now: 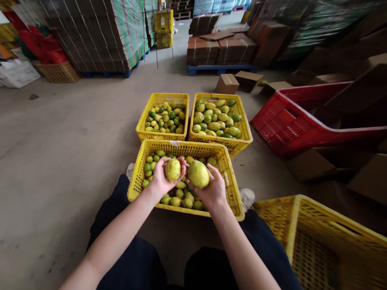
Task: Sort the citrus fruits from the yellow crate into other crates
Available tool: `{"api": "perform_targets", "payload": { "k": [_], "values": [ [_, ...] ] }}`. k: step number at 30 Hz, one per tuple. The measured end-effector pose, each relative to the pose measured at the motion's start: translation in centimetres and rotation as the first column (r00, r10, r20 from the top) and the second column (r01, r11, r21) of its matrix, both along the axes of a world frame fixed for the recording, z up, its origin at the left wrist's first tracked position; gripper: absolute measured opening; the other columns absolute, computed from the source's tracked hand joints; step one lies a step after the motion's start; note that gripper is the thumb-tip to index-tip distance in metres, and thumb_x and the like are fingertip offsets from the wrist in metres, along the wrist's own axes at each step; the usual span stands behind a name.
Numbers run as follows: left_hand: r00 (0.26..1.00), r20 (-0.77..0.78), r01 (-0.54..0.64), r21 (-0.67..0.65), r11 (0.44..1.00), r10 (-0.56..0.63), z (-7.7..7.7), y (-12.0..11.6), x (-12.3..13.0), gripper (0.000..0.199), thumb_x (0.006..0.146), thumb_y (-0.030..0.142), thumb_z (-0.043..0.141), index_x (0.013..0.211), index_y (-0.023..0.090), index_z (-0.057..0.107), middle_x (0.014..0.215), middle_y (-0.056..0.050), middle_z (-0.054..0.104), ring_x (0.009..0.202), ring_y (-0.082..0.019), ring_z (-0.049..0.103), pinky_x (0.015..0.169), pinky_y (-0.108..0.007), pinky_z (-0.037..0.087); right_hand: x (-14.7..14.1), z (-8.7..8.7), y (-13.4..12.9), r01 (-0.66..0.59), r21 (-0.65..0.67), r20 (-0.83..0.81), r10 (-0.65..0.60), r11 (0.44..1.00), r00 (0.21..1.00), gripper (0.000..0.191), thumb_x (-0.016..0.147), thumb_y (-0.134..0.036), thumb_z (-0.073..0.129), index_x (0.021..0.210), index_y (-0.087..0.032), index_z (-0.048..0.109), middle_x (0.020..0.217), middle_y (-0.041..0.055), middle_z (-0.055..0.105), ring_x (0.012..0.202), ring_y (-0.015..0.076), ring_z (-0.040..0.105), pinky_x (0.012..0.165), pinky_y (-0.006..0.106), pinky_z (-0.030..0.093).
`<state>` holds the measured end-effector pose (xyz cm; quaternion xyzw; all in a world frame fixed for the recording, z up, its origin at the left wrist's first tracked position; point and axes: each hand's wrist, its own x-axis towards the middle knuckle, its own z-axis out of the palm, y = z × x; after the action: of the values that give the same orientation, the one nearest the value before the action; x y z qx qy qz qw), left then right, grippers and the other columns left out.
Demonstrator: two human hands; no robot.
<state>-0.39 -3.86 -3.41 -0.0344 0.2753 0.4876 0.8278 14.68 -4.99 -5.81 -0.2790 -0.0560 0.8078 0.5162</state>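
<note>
My left hand is wrapped round a small yellow-green fruit. In my right hand lies a larger, smoother green-yellow fruit, held by the fingers. Both hands are side by side above the near yellow crate, which holds green and yellow fruits. Behind it stand two more yellow crates: the left one contains small round fruits, the right one larger oval fruits.
A big yellow crate stands at the lower right. Beyond it are a red crate and cardboard boxes. Wrapped pallet stacks and flattened cardboard on a blue pallet are farther back.
</note>
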Motion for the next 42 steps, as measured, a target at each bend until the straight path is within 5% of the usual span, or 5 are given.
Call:
{"api": "perform_targets", "payload": {
  "k": [17, 24, 28, 37, 42],
  "values": [
    [0.992, 0.119, -0.048, 0.118, 0.992, 0.034, 1.1, 0.5, -0.7, 0.032, 0.093, 0.035, 0.039, 0.098, 0.010, 0.058, 0.092, -0.011, 0.064, 0.081, -0.015, 0.065, 0.062, -0.018, 0.055, 0.0, 0.5, -0.3, 0.125, -0.035, -0.032, -0.127, 0.991, 0.991, 0.011, 0.081, -0.028, 0.058, 0.085, -0.019, 0.063, 0.080, 0.0026, 0.072, 0.074, 0.0179, 0.067, 0.069, 0.032, 0.058],
    [0.944, -0.324, 0.052, 0.314, 0.948, 0.056, 0.2, 0.6, -0.3, 0.025, 0.088, 0.032, 0.046, 0.092, 0.011, 0.058, 0.087, -0.009, 0.063, 0.078, -0.019, 0.065, 0.064, -0.026, 0.053, -0.1, 0.4, -0.3, -0.001, 0.100, -0.004, 0.002, 0.995, 1.000, 0.016, 0.072, -0.025, 0.061, 0.084, -0.016, 0.063, 0.092, 0.0098, 0.071, 0.088, 0.0260, 0.066, 0.079, 0.044, 0.055],
    [0.683, -0.661, 0.146, 0.542, 0.828, 0.312, -0.3, 0.4, -0.1, 0.033, 0.077, 0.031, 0.066, 0.105, 0.020, 0.053, 0.106, -0.005, 0.060, 0.090, -0.016, 0.062, 0.079, -0.028, 0.051, -0.2, 0.4, -0.1, 0.105, 0.164, 0.176, -0.133, 0.981, 0.975, 0.018, 0.071, -0.027, 0.067, 0.087, -0.021, 0.063, 0.092, 0.0037, 0.070, 0.089, 0.0224, 0.064, 0.082, 0.042, 0.054],
    [0.457, -0.763, 0.344, 0.626, 0.700, 0.457, -0.1, -0.2, -0.3, 0.046, 0.063, 0.028, 0.078, 0.099, 0.021, 0.051, 0.107, -0.004, 0.056, 0.094, -0.016, 0.058, 0.079, -0.029, 0.051, 0.2, -0.1, -0.7, -0.098, 0.762, 0.644, -0.732, 0.640, 0.222, 0.044, 0.066, -0.021, 0.073, 0.107, -0.024, 0.058, 0.111, 0.0056, 0.057, 0.108, 0.0247, 0.053, 0.095, 0.044, 0.043],
    [0.383, -0.787, 0.390, 0.612, 0.688, 0.483, -0.3, -0.2, -0.3, 0.046, 0.062, 0.028, 0.079, 0.099, 0.021, 0.051, 0.109, -0.005, 0.057, 0.098, -0.019, 0.057, 0.081, -0.032, 0.050, -0.2, -0.1, -0.9, -0.183, 0.833, 0.542, -0.836, 0.522, 0.086, 0.043, 0.070, -0.017, 0.070, 0.110, -0.024, 0.056, 0.110, 0.0070, 0.056, 0.108, 0.0241, 0.053, 0.094, 0.044, 0.043]
  ]
}}
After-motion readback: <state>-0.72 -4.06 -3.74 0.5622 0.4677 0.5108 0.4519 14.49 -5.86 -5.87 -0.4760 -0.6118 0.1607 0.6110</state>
